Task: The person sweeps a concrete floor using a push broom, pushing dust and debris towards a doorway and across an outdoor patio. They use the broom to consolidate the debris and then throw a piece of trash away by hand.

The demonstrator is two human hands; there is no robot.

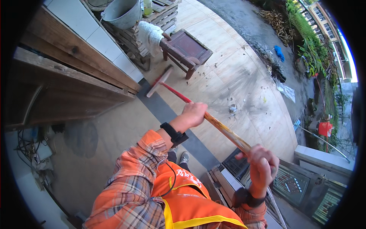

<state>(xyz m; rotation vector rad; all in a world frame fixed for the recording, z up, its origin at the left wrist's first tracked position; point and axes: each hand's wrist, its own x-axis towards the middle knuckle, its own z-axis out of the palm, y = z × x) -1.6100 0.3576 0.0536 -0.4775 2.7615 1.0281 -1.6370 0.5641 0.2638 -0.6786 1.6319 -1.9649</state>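
Note:
A push broom (226,132) with a red and yellow-brown handle runs slantwise across the view, its bristled head on the floor by the dark floor strip at the doorway. My left hand (195,114) grips the handle partway along, at the end of its red part. Around the handle's upper end closes my right hand (262,163). Beyond the broom head stands a worn wooden chair (187,47) with a white cloth (150,33) over its back. Dark dirt smears and a small crumpled scrap (232,108) lie on the pale tiled floor.
A wooden door (71,71) stands at the left. Behind the chair are stacked wooden pallets (164,18) and a metal bucket (123,14). A dark plastic crate (236,164) sits near my right hand. Cables hang at the lower left; litter and plants line the outer edge.

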